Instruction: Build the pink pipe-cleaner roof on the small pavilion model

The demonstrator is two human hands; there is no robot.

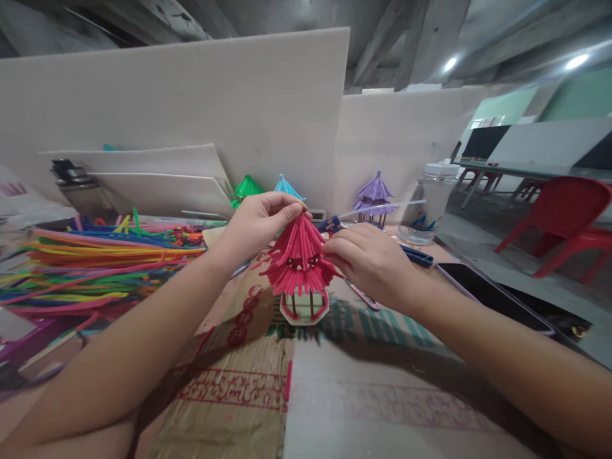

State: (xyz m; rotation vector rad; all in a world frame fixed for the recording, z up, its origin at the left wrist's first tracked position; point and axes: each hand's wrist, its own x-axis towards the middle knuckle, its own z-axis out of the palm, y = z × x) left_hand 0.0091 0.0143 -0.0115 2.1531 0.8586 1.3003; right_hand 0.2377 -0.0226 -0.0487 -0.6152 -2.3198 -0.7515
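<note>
A small model pavilion (302, 268) with a two-tiered red roof of fuzzy pipe cleaners stands upright on the cardboard, on thin brown posts and a pale base edged in red. My left hand (262, 220) pinches the tip of its roof between thumb and fingers. At the roof's right side, my right hand (366, 264) has its fingers curled together against the red strips; whatever is between the fingertips is hidden. Green (247, 187), blue (287, 186) and purple (374, 191) model pavilions stand behind my hands.
Bundles of coloured pipe cleaners (109, 261) lie at the left. A clear bottle (425, 204), a glue gun's blue body (329, 224) and a dark phone (492, 296) are on the table. White boards (191, 115) rise behind; a red chair (561, 220) stands at the right.
</note>
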